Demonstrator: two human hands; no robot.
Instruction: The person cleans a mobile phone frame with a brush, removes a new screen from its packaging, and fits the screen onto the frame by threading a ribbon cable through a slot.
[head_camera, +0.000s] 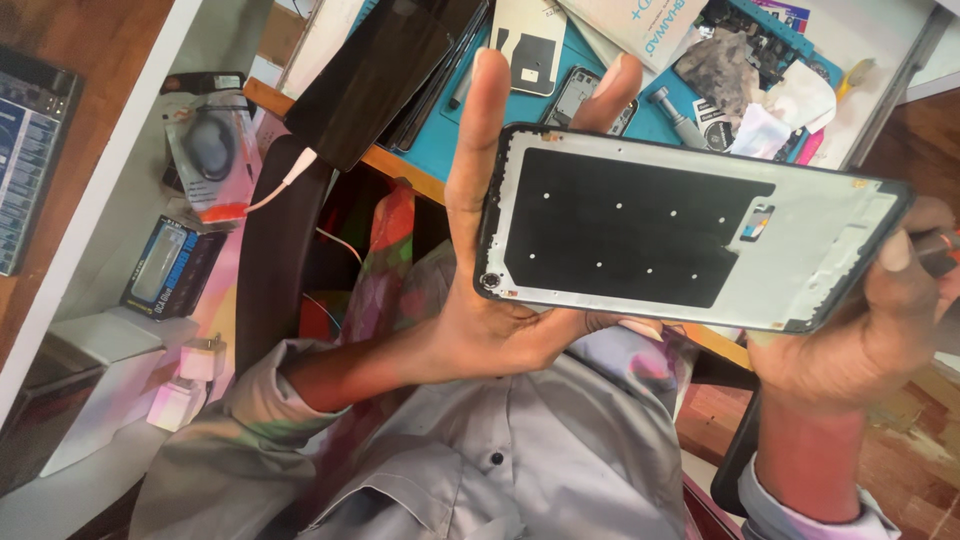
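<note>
I hold a phone display frame up in front of me, back side showing: a black rim, a silvery inner plate and a large black panel. My left hand supports its left end from behind, palm against the edge and fingers stretched upward. My right hand grips the right end, thumb on the rim. A thin tool with a reddish part pokes out between the right hand's fingers. My grey shirt fills the lower part of the view.
Beyond the frame lies a teal work mat crowded with phone parts and papers. A dark phone with a white cable overhangs its edge. At left a white shelf holds a packaged item, a blue box and a white charger.
</note>
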